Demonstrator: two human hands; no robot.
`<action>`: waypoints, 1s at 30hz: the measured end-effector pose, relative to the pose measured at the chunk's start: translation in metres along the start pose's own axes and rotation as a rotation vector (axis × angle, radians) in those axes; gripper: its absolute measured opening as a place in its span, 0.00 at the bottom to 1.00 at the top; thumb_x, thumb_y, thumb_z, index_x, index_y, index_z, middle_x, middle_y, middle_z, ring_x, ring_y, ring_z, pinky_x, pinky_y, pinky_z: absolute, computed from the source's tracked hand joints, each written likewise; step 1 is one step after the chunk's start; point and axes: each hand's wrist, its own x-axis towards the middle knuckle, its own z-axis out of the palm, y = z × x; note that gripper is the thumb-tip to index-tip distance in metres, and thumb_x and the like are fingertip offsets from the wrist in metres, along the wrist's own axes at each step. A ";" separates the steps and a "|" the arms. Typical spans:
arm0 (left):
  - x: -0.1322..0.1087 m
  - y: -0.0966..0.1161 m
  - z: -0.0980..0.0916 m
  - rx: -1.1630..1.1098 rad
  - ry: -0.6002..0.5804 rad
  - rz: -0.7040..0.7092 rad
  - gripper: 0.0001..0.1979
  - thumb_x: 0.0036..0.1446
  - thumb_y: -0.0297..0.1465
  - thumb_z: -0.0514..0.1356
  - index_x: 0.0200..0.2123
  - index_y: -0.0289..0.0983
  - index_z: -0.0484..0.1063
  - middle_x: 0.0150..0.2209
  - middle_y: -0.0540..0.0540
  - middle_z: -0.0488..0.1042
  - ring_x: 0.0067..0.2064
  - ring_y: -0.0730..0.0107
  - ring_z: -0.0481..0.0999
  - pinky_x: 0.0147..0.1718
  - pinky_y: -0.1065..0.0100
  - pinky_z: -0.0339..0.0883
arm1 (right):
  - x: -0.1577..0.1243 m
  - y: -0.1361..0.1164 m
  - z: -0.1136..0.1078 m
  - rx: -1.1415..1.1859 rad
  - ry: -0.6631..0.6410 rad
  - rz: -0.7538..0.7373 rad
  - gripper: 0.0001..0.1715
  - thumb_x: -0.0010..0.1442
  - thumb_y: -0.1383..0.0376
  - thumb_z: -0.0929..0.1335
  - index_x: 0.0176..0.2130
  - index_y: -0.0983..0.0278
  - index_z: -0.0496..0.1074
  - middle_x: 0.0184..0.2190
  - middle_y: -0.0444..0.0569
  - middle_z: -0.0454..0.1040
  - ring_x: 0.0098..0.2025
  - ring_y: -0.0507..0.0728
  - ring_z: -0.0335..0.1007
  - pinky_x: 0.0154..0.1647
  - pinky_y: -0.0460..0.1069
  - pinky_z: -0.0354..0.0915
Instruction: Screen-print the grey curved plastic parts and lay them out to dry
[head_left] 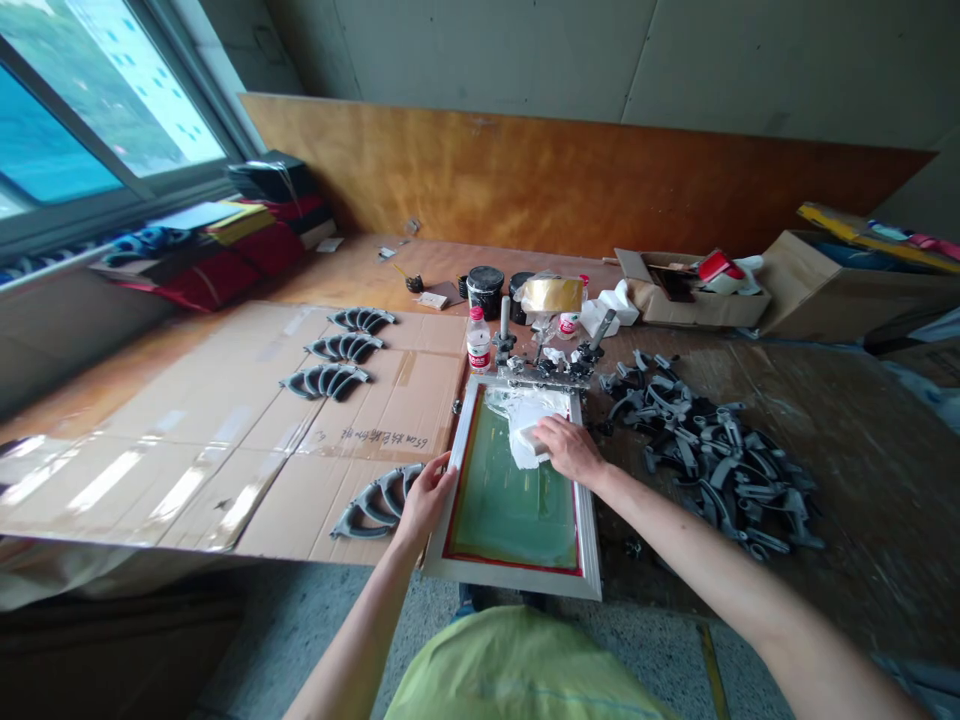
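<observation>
Left hand [426, 497] grips the left edge of the screen frame [517, 578]. Right hand [570, 448] presses a white block [529, 437] onto the green mesh [510, 500], fingers closed over it. Frame lies on the counter [862, 470] between the hands. Grey part [373, 502] just left of left hand; pile of parts [720, 455] right of right hand.

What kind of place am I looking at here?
Most likely a small screen-printing workshop. A framed printing screen is clamped at the bench edge, black ink tubs stand behind it, and a heap of dark plastic parts lies beside it, with some laid out on flattened cardboard.
</observation>
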 end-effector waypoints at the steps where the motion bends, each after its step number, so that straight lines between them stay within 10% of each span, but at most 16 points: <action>1: -0.001 0.002 0.000 0.002 0.000 -0.001 0.35 0.51 0.52 0.61 0.56 0.37 0.70 0.34 0.45 0.81 0.34 0.63 0.79 0.32 0.68 0.72 | -0.007 -0.002 0.004 0.005 0.018 -0.023 0.17 0.57 0.80 0.63 0.40 0.65 0.75 0.39 0.51 0.75 0.44 0.57 0.68 0.41 0.48 0.65; 6: -0.006 0.011 0.000 -0.006 0.006 -0.011 0.35 0.50 0.52 0.62 0.55 0.37 0.71 0.34 0.45 0.81 0.33 0.64 0.79 0.30 0.68 0.71 | -0.016 0.005 -0.008 0.153 -0.013 -0.050 0.14 0.60 0.75 0.66 0.43 0.62 0.75 0.40 0.48 0.76 0.43 0.55 0.70 0.43 0.48 0.66; 13: -0.012 0.034 -0.011 -0.074 -0.044 -0.019 0.41 0.48 0.53 0.64 0.61 0.37 0.66 0.32 0.47 0.79 0.32 0.65 0.77 0.29 0.70 0.69 | 0.067 0.032 -0.037 0.110 -0.012 0.281 0.38 0.56 0.66 0.73 0.63 0.54 0.64 0.45 0.48 0.74 0.41 0.57 0.72 0.43 0.50 0.67; 18: -0.010 0.080 -0.019 -0.175 -0.078 0.048 0.38 0.52 0.61 0.53 0.50 0.36 0.75 0.31 0.46 0.79 0.27 0.67 0.74 0.25 0.69 0.67 | 0.055 0.070 -0.052 0.024 0.269 0.439 0.30 0.62 0.59 0.68 0.62 0.59 0.65 0.49 0.54 0.72 0.44 0.60 0.71 0.43 0.52 0.66; 24: 0.023 0.151 -0.004 -0.310 0.008 0.402 0.31 0.58 0.55 0.52 0.42 0.33 0.75 0.38 0.42 0.80 0.36 0.66 0.77 0.30 0.70 0.69 | -0.017 0.086 -0.008 0.193 0.228 0.671 0.13 0.63 0.60 0.65 0.43 0.64 0.73 0.36 0.52 0.77 0.39 0.60 0.72 0.40 0.53 0.66; 30: 0.029 0.171 0.008 -0.323 0.126 0.446 0.33 0.59 0.56 0.50 0.47 0.34 0.72 0.36 0.42 0.80 0.36 0.67 0.78 0.29 0.71 0.68 | -0.035 0.039 0.036 0.201 -0.004 0.320 0.14 0.56 0.64 0.72 0.43 0.62 0.72 0.42 0.50 0.75 0.48 0.59 0.68 0.48 0.53 0.63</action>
